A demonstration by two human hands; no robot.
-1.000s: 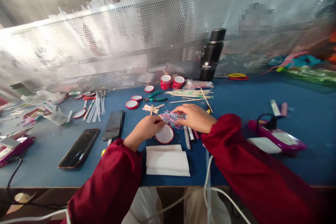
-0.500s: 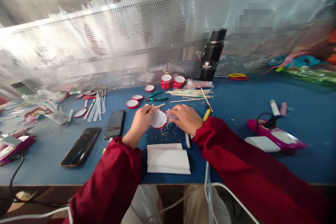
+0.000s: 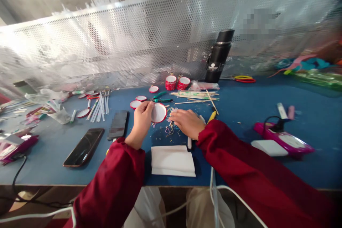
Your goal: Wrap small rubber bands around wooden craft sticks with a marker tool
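Observation:
My left hand (image 3: 143,118) pinches the edge of a round white disc with a red rim (image 3: 159,113), tilted so its white face shows. To the right of the disc, my right hand (image 3: 188,122) is bent over a small heap of thin coloured loops (image 3: 170,128). Its fingers are drawn together on the heap, and what lies under the fingertips is hidden. Two similar red-rimmed discs (image 3: 135,104) lie just behind my left hand. Pliers with teal handles (image 3: 162,100) rest beyond the held disc. A folded white cloth or paper (image 3: 173,161) lies in front of my hands.
Wooden sticks (image 3: 195,94), stacked red-rimmed discs (image 3: 171,83) and a black flask (image 3: 219,57) stand or lie farther back. Two phones (image 3: 84,148) are at left. A magenta device (image 3: 284,139) with a black plug sits at right. A perforated metal panel (image 3: 133,42) borders the table.
My left hand has moved a little left and up with the disc, which is now tilted. My right hand has shifted slightly, still at the heap. The view has swung slightly.

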